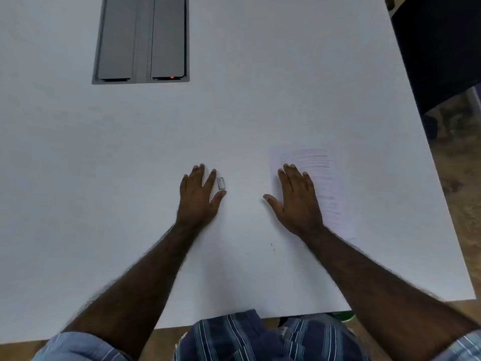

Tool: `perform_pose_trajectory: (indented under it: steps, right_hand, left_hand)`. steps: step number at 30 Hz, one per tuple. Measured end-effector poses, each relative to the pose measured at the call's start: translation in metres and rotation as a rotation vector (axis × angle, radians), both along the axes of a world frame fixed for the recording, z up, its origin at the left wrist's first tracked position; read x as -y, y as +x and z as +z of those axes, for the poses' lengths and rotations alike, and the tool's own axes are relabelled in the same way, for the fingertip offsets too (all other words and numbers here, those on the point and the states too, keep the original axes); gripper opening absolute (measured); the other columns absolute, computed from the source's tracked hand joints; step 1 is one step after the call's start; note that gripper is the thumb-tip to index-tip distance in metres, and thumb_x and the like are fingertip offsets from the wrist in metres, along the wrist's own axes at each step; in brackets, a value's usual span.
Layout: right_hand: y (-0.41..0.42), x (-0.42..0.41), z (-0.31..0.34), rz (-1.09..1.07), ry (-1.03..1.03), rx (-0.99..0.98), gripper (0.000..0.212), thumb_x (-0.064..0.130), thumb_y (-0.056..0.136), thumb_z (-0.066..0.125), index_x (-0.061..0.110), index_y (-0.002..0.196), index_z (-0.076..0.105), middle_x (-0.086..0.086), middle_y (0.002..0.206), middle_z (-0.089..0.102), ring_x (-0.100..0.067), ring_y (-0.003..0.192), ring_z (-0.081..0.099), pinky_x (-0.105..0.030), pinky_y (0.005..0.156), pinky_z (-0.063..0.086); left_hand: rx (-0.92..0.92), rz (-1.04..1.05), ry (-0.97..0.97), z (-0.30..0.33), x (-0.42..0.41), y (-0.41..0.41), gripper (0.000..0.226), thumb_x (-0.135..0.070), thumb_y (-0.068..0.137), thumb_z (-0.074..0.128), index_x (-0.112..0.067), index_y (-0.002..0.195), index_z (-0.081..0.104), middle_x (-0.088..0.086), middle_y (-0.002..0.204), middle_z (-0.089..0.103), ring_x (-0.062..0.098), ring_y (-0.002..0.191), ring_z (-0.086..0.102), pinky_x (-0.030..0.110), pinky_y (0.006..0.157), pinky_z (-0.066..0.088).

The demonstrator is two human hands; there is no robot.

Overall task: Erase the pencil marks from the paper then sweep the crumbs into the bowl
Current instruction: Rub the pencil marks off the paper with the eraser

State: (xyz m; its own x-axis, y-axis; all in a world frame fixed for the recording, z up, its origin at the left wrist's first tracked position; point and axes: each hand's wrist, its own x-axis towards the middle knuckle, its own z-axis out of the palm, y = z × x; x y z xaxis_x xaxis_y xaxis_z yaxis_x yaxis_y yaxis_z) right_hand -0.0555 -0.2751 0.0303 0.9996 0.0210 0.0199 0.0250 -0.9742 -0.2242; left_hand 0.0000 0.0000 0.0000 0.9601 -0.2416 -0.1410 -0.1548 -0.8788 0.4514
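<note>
While both hands lay flat and empty, left hand [199,196] beside the eraser [221,183], right hand [296,199] on the paper [335,204], erasing had not begun; next, grasp eraser.

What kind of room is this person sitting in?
Most likely an office or meeting room. The wide white table has a grey flip-lid socket box set into its top, and a dark chair stands at its far right corner on a brownish floor.

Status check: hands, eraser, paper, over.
Both hands flat, open: left hand, right hand on paper. Eraser loose by left fingers. Pencil marks unerased. No bowl visible.
</note>
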Motion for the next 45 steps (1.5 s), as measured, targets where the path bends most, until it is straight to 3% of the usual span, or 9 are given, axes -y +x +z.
perform_pose_trajectory:
  steps: [4, 10, 15, 19, 25, 32, 38, 43, 45]
  right_hand:
    - [-0.004, -0.006, 0.007, -0.045, 0.020, -0.016, 0.069, 0.047, 0.103, 0.069, -0.001, 0.151, 0.055, -0.019, 0.162, 0.051, -0.035, 0.154, 0.045, -0.059, 0.127, 0.034]
    - [-0.007, -0.009, 0.013, -0.091, 0.151, -0.012, 0.057, 0.039, 0.103, 0.071, 0.002, 0.145, 0.061, -0.016, 0.154, 0.059, -0.035, 0.148, 0.052, -0.053, 0.125, 0.039]
    - [-0.006, -0.018, 0.023, -0.201, 0.437, -0.114, 0.045, 0.040, 0.105, 0.068, 0.013, 0.142, 0.065, -0.003, 0.134, 0.071, -0.023, 0.127, 0.063, -0.033, 0.112, 0.045]
    - [0.001, -0.018, 0.032, -0.368, 0.698, -0.238, 0.040, 0.042, 0.102, 0.072, 0.020, 0.136, 0.069, 0.005, 0.113, 0.075, -0.012, 0.104, 0.069, -0.032, 0.099, 0.059]
    - [0.004, 0.009, 0.038, -0.508, 0.834, -0.319, 0.041, 0.040, 0.101, 0.074, 0.017, 0.135, 0.071, 0.000, 0.121, 0.077, -0.012, 0.109, 0.071, -0.021, 0.095, 0.054]
    - [0.002, 0.051, 0.035, -0.551, 0.940, -0.352, 0.023, 0.028, 0.099, 0.078, 0.015, 0.117, 0.080, 0.001, 0.105, 0.082, -0.015, 0.095, 0.078, -0.040, 0.093, 0.066]
    - [-0.002, 0.085, 0.014, -0.568, 0.856, -0.199, 0.022, 0.024, 0.094, 0.084, 0.016, 0.114, 0.079, 0.012, 0.092, 0.075, 0.004, 0.082, 0.068, -0.007, 0.077, 0.053]
    - [-0.006, 0.104, -0.003, -0.548, 0.804, -0.087, 0.022, 0.017, 0.094, 0.083, 0.008, 0.114, 0.078, -0.005, 0.098, 0.078, -0.021, 0.088, 0.074, -0.040, 0.091, 0.063]
    - [-0.009, 0.110, -0.007, -0.527, 0.791, -0.085, 0.023, 0.018, 0.095, 0.082, 0.008, 0.115, 0.078, -0.005, 0.099, 0.078, -0.024, 0.090, 0.074, -0.045, 0.091, 0.063]
  left_hand:
    - [0.090, -0.032, -0.014, 0.002, -0.003, 0.007, 0.055, -0.039, 0.100, 0.064, -0.007, 0.145, 0.068, 0.030, 0.162, 0.047, 0.048, 0.153, 0.044, 0.066, 0.126, 0.027]
    - [0.089, -0.045, -0.061, 0.002, 0.006, 0.009, 0.050, -0.038, 0.099, 0.067, -0.005, 0.136, 0.073, 0.028, 0.160, 0.050, 0.046, 0.152, 0.046, 0.066, 0.127, 0.026]
    - [0.135, -0.120, -0.125, 0.010, 0.034, 0.002, 0.047, -0.035, 0.100, 0.072, -0.005, 0.135, 0.073, 0.026, 0.161, 0.051, 0.044, 0.152, 0.047, 0.065, 0.127, 0.027]
    - [0.175, -0.186, -0.190, 0.021, 0.068, -0.004, 0.044, -0.031, 0.100, 0.079, -0.005, 0.136, 0.073, 0.024, 0.161, 0.052, 0.043, 0.151, 0.049, 0.065, 0.126, 0.031]
    - [0.206, -0.265, -0.264, 0.031, 0.117, -0.013, 0.042, -0.024, 0.099, 0.080, -0.003, 0.134, 0.074, 0.024, 0.157, 0.056, 0.044, 0.146, 0.054, 0.064, 0.121, 0.040]
    - [0.172, -0.320, -0.255, 0.023, 0.157, -0.016, 0.046, -0.026, 0.100, 0.080, -0.004, 0.139, 0.070, 0.019, 0.161, 0.054, 0.039, 0.148, 0.053, 0.053, 0.121, 0.042]
    - [0.145, -0.341, -0.241, 0.005, 0.162, 0.000, 0.073, -0.042, 0.105, 0.066, -0.003, 0.162, 0.045, 0.017, 0.172, 0.039, 0.032, 0.160, 0.036, 0.048, 0.133, 0.026]
    - [0.128, -0.284, -0.139, -0.013, 0.155, 0.022, 0.085, -0.046, 0.106, 0.059, 0.001, 0.169, 0.025, 0.023, 0.178, 0.018, 0.037, 0.167, 0.014, 0.052, 0.136, 0.010]
    - [0.123, -0.281, -0.104, -0.020, 0.154, 0.026, 0.085, -0.047, 0.108, 0.054, 0.001, 0.170, 0.022, 0.022, 0.179, 0.014, 0.036, 0.168, 0.009, 0.051, 0.136, 0.005]
